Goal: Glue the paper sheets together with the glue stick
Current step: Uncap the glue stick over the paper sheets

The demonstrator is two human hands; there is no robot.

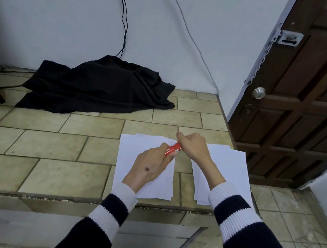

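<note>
Over smooth white sheets (149, 152), both hands' curled fingers (167, 149) grip a red cylindrical glue stick (173, 149), seemingly.

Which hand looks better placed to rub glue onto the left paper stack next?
Probably the left hand: it grips the red glue stick directly over the left paper stack. The right hand grips the stick's far end, seemingly the cap, which cannot be seen.

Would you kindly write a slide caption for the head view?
Both hands grip a red glue stick above two paper stacks on a tiled counter.
</note>
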